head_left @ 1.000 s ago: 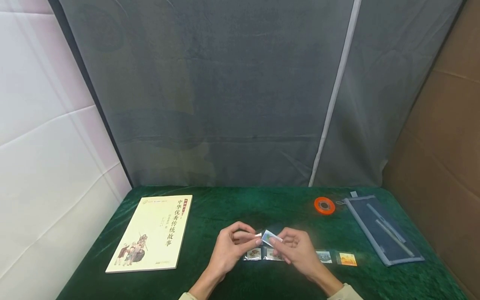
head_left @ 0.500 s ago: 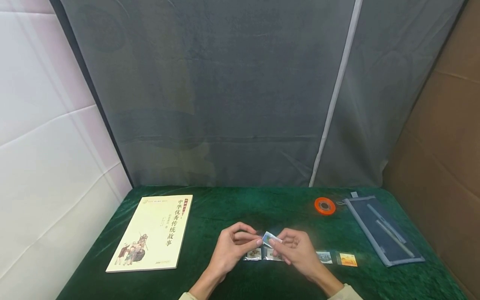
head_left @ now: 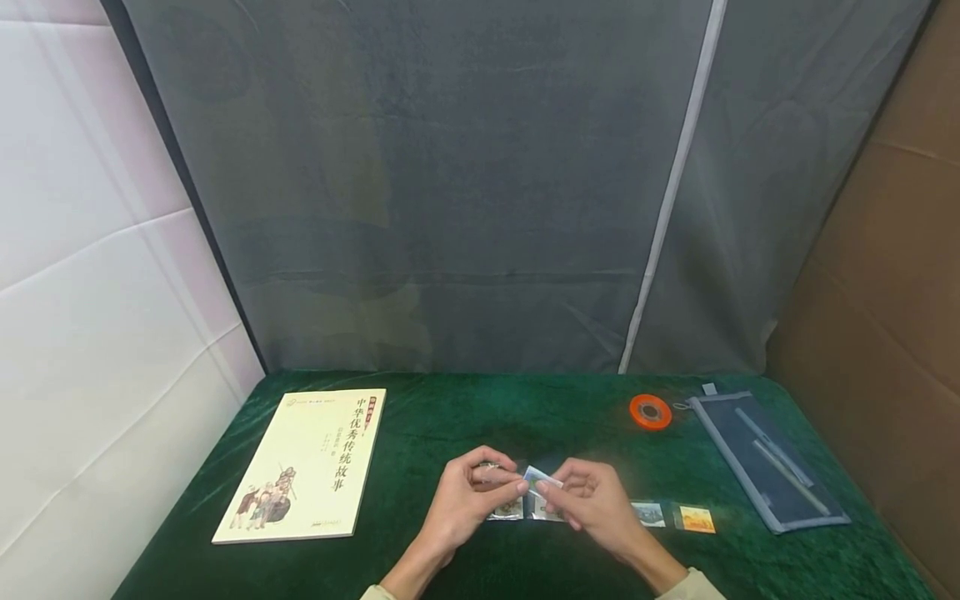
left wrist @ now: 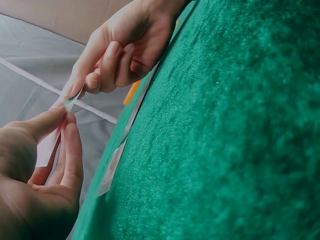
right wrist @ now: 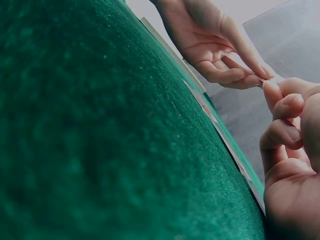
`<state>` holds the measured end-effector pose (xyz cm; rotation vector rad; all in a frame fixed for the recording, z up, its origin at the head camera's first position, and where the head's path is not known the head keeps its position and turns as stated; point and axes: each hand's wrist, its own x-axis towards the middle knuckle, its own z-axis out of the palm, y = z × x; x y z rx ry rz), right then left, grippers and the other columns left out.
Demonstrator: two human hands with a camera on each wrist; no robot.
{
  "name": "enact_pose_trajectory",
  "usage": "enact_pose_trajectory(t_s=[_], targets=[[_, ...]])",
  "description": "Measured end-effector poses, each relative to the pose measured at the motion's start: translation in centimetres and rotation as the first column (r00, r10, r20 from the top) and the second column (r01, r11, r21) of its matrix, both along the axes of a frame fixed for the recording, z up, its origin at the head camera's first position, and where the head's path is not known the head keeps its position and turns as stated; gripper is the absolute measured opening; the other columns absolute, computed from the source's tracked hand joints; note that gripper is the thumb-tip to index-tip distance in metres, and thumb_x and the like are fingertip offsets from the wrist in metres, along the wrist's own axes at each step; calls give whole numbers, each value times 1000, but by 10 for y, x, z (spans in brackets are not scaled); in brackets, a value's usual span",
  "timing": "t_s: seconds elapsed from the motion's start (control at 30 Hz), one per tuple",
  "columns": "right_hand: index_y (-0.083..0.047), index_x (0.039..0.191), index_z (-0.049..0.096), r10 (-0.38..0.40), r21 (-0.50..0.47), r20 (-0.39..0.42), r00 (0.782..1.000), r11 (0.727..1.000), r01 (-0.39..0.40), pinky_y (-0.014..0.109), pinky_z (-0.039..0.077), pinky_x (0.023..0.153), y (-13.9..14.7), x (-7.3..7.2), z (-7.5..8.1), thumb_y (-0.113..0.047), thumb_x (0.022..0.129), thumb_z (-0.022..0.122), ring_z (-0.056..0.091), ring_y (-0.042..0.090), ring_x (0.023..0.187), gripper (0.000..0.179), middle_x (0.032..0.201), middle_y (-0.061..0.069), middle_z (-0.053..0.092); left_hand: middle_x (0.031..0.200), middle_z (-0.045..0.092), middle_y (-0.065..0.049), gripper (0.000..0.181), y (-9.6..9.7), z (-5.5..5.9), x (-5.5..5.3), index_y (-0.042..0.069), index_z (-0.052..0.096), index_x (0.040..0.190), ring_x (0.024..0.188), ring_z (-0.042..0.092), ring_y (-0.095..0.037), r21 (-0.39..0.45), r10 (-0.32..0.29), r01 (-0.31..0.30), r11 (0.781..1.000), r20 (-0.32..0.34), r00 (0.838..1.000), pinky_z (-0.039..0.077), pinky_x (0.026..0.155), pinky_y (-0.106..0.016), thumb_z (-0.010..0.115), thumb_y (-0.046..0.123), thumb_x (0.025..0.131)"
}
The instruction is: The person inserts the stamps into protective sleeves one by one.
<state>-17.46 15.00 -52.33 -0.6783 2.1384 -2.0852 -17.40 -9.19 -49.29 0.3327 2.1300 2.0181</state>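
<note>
In the head view my right hand pinches a small white-bordered stamp with blue and green on it, between thumb and fingers. Close on its left, my left hand pinches a small pale, see-through sleeve, best seen in the left wrist view. Stamp and sleeve meet at the fingertips; whether the stamp's edge is inside the sleeve I cannot tell. Below the hands lies a row of sleeved stamps, among them a brownish one, a bluish one and an orange one. The right hand partly covers this row.
A cream book lies at the left of the green cloth. Toward the back right are an orange round case and a blue-grey mesh zip pouch with slim tools inside. Grey cloth hangs behind.
The stamp has tilted slightly, so less of its face shows. The left hand has shifted slightly right, and the sleeve now glints behind its fingers. The other things stay put.
</note>
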Motion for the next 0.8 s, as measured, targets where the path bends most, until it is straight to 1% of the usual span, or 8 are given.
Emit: enact_pose_trajectory(t_s=[0.13, 0.17, 0.2, 0.4, 0.43, 0.63, 0.73, 0.8], targets=[[-1, 97, 72, 19, 10, 18, 1000, 1000, -19, 23, 40, 43, 1, 0, 0, -10, 104, 72, 53, 1, 49, 12, 70, 31, 65, 108, 85, -10, 33, 0, 0, 0, 5, 73, 115, 101, 82, -22, 0, 3, -3, 1000, -5, 1000, 63, 84, -28, 89, 23, 92], [0, 98, 72, 20, 11, 16, 1000, 1000, -20, 22, 41, 44, 1, 0, 0, -10, 104, 72, 53, 1, 49, 11, 70, 31, 65, 108, 84, -11, 33, 0, 0, 0, 5, 73, 115, 101, 82, -21, 4, 1, -1, 1000, -3, 1000, 64, 84, -28, 89, 22, 92], [0, 100, 73, 17, 8, 22, 1000, 1000, -17, 23, 45, 47, 1, 0, 0, -10, 104, 72, 55, 2, 50, 10, 67, 30, 62, 109, 84, -11, 33, -1, 0, 0, 6, 73, 115, 102, 82, -21, 7, -1, 1, 1000, -1, 1000, 64, 84, -28, 89, 22, 92], [-3, 107, 76, -45, -9, 33, 998, 999, 45, 24, 51, 52, 1, -1, -1, -12, 105, 72, 55, 3, 52, 10, 59, 6, 57, 110, 84, -10, 34, -1, 1, 1, 5, 72, 116, 102, 82, -20, 10, -6, 6, 1000, 5, 1000, 65, 84, -29, 89, 21, 92], [-3, 107, 76, -50, -6, 28, 998, 999, 51, 24, 49, 49, 1, -1, -1, -12, 105, 72, 54, 2, 51, 10, 60, 4, 58, 110, 84, -10, 34, -1, 1, 1, 6, 72, 116, 102, 82, -20, 6, -8, 8, 1000, 6, 1000, 65, 84, -30, 90, 21, 92], [-4, 108, 78, -42, 23, 17, 999, 999, 41, 25, 49, 49, 2, -1, 1, -13, 105, 72, 53, 2, 52, 11, 60, 9, 57, 108, 85, -9, 34, -1, 3, 1, 7, 72, 117, 99, 82, -21, -23, -38, 38, 999, 6, 999, 64, 85, -31, 89, 24, 93], [-3, 113, 77, -42, 13, 37, 998, 999, 42, 24, 48, 49, 2, -1, 2, -14, 106, 70, 53, 2, 52, 15, 62, 6, 59, 107, 85, -9, 34, -1, 3, 1, 8, 72, 116, 98, 82, -21, -32, -23, 23, 999, -1, 1000, 65, 84, -31, 89, 25, 92], [-1, 114, 75, -40, -5, 48, 998, 999, 40, 24, 49, 49, 2, 0, 2, -13, 107, 69, 55, 3, 53, 15, 66, 13, 62, 106, 85, -8, 33, -1, 3, 1, 8, 73, 115, 98, 82, -19, -32, -1, 1, 999, -6, 1000, 64, 82, -29, 90, 25, 91]])
